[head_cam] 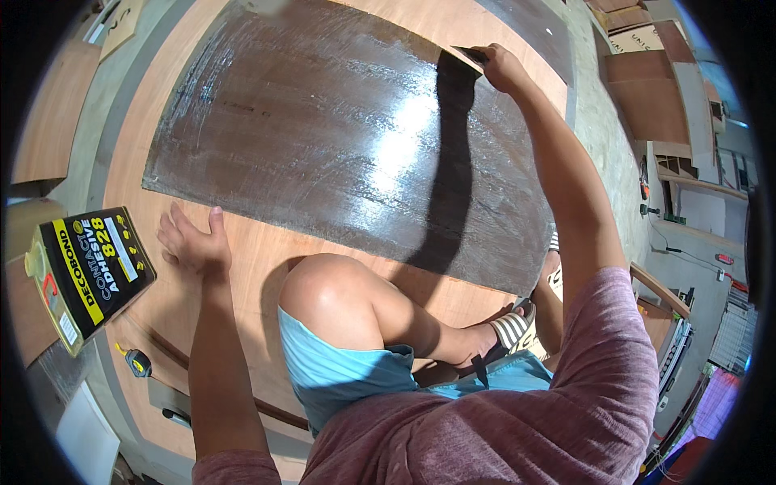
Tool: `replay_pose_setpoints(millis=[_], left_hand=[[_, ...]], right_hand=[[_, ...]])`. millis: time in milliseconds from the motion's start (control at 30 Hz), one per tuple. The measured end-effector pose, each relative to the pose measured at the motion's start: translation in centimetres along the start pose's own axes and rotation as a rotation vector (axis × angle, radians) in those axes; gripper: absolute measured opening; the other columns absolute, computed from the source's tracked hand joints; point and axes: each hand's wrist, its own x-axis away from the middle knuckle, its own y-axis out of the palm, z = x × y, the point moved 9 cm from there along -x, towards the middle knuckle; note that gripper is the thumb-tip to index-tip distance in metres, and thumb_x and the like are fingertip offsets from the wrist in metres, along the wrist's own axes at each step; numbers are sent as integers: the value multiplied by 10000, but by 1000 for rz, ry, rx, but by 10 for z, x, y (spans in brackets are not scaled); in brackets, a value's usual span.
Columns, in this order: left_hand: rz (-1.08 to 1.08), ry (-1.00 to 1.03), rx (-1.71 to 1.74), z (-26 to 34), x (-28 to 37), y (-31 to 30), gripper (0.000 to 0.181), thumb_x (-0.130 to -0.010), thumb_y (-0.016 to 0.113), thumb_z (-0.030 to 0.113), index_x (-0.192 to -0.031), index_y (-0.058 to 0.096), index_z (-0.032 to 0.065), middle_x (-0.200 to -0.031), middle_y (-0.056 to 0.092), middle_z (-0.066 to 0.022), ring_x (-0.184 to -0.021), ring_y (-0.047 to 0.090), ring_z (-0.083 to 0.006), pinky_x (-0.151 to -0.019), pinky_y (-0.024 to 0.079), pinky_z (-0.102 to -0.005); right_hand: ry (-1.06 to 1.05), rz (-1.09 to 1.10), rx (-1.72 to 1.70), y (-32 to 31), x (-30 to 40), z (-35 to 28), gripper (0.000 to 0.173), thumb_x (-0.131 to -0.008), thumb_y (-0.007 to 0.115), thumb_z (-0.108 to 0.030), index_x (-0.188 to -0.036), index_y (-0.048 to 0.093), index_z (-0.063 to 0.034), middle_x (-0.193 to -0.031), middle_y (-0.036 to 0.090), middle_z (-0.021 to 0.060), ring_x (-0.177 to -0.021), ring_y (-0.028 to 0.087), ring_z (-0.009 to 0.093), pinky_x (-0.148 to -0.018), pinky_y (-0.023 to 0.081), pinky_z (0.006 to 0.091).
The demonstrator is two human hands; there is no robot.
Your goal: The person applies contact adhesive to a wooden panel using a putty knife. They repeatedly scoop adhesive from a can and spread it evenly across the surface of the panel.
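Note:
A dark brown sheet (pixel 291 145), glossy with a streaky wet-looking coat, lies on a larger plywood panel (pixel 254 227). At its far right edge my right hand (pixel 502 68) grips a dark flat spreader (pixel 470 54), mostly covered by the fingers. The arm throws a long shadow across the sheet. My left hand (pixel 197 239) is over the plywood by the sheet's near left corner, fingers apart and holding nothing. To the left of that hand stands a Decobond contact adhesive can (pixel 97 279), black and yellow with a red handle.
A tape measure (pixel 138 362) and a black marker (pixel 176 417) are at the lower left. My bent knee (pixel 333 291) and striped sandal (pixel 512 330) are close to the sheet's near edge. Wooden cabinet parts (pixel 645 91) stand at the right, with a power strip (pixel 724 259) farther down.

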Motion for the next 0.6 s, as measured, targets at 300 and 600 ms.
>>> replay_pose_setpoints(millis=[300,600], left_hand=[[-35,-23,23,-6,0,4,798,-846,673,503,-1470,374,105,-1501,354,-191,-1419,251,-444,-1108,210,-654],[8,12,55,0,-3,5,796,-836,683,511,-1457,393,106,-1495,361,-191,-1399,279,-443,-1091,221,-659]], right_hand=[[-127,-108,2,29,24,-13,462,-779,484,27,-1178,692,-75,-1135,666,202,-1026,643,378,-957,494,404],[-49,65,106,21,7,1,435,-785,529,-24,-1167,707,-132,-1016,699,202,-951,676,365,-844,533,423]])
